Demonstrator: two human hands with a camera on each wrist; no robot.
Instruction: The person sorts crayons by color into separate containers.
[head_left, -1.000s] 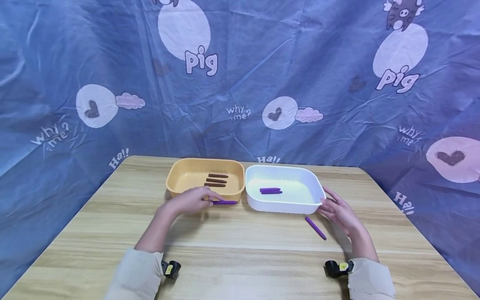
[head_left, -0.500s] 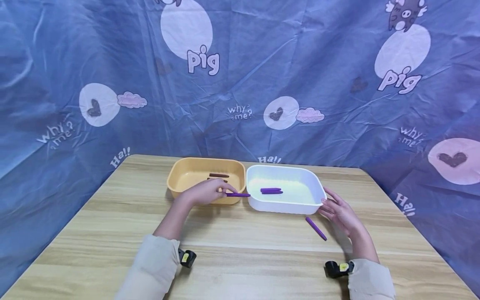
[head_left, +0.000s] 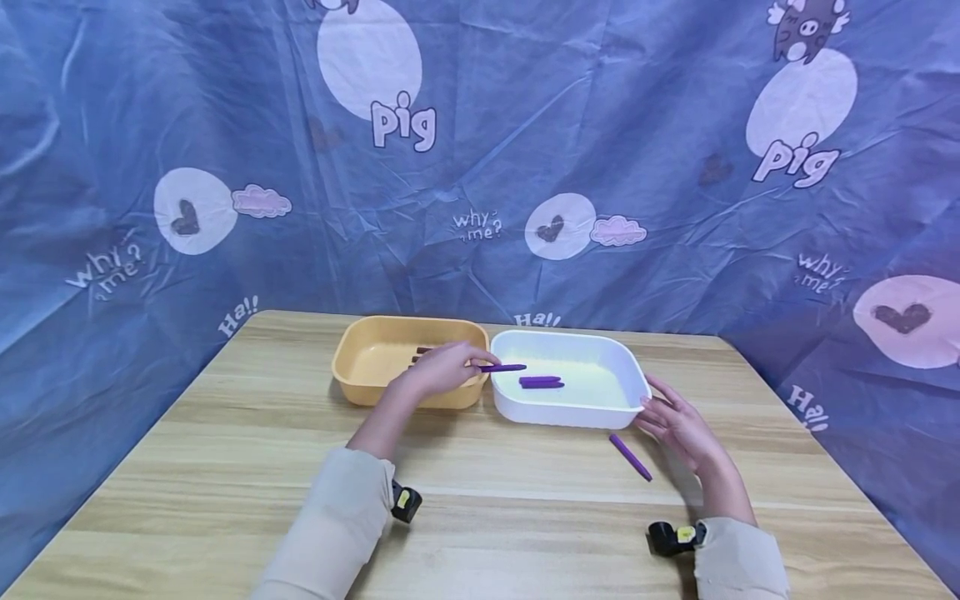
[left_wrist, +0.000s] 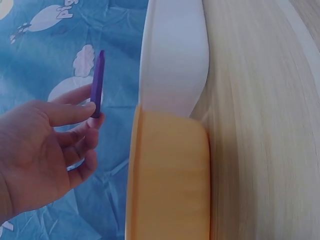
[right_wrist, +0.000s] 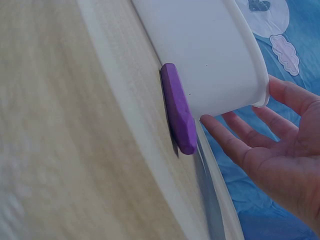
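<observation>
My left hand (head_left: 444, 369) pinches a purple crayon (head_left: 506, 367) between thumb and fingers, above where the two bins meet. The crayon's far end reaches over the white bin (head_left: 570, 417). In the left wrist view the crayon (left_wrist: 98, 85) points up, held near its lower end. Two purple crayons (head_left: 540, 382) lie side by side inside the white bin. My right hand (head_left: 681, 427) rests with extended fingers against that bin's right front corner. Another purple crayon (right_wrist: 178, 112) lies on the table beside it. Brown crayons (head_left: 422, 351) in the yellow bin (head_left: 352, 392) are partly hidden by my left hand.
Both bins stand side by side near the back edge of the wooden table (head_left: 525, 517). Behind it hangs a blue printed cloth (head_left: 450, 275). A small black camera (head_left: 406, 503) sits at the left wrist and another camera (head_left: 663, 538) at the right.
My left hand has carried the purple crayon up and to the right, from the yellow bin's front to the white bin's left rim. The right hand has stayed in place.
</observation>
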